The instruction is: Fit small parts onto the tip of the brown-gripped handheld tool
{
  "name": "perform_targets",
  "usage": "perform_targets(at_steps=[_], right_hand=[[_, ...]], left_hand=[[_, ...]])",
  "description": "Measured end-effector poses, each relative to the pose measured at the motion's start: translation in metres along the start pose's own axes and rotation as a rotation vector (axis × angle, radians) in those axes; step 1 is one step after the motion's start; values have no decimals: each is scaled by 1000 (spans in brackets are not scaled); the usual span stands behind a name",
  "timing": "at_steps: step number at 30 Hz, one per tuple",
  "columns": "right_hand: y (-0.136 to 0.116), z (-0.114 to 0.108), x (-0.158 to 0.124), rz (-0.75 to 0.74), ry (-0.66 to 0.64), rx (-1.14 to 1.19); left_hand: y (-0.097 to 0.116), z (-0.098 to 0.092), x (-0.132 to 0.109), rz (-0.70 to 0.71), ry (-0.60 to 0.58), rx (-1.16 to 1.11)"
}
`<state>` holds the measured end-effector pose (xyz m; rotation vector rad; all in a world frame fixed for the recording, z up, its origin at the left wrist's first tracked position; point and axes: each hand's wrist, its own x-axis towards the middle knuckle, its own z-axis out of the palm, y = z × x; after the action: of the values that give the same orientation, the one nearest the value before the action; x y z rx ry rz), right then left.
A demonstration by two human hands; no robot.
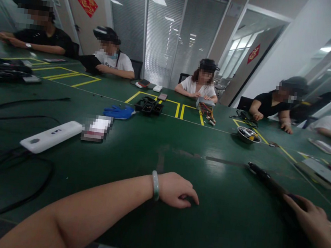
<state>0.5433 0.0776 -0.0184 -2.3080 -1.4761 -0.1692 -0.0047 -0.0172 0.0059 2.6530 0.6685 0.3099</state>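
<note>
My left hand (177, 190), with a pale green bangle (155, 185) at its wrist, rests on the green table (138, 153). Its fingers are loosely bent, thumb and forefinger slightly apart, and nothing shows between them. At the right, my right hand (313, 220) is closed around the rear of a long black electric screwdriver (263, 176). The tool's narrow front end points away to the left, across the table. Blur and shadow partly hide the fingers beneath it.
To the left lie a white power bank-like device (51, 136), a blurred-out phone (97, 128), a blue glove (119, 112) and black cables (36, 194). Farther off are black holders (149, 106), a metal bowl of small parts (248, 135) and a silver box (322, 172). Several people sit opposite.
</note>
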Motion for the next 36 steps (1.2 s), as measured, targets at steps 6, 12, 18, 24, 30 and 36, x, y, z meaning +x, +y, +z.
perform_targets(at_steps=[6,12,18,24,30,36], right_hand=[[-87,21,-19,-139,-172,56],[-198,36,-69,-416,-211,115],[-293,25,-147,-708,-279,239],[-348,13,-213,-881,-447,367],[-332,-12,-200,-902,-505,458],[-284,-25,-152,-714,-390,252]], left_hand=[[-2,2,2,4,-6,25],[1,-4,4,-107,232,169],[-11,-5,5,-448,544,323],[-28,-1,0,-530,431,341],[-35,-9,-2,-539,411,346],[-40,-16,-2,-495,316,366]])
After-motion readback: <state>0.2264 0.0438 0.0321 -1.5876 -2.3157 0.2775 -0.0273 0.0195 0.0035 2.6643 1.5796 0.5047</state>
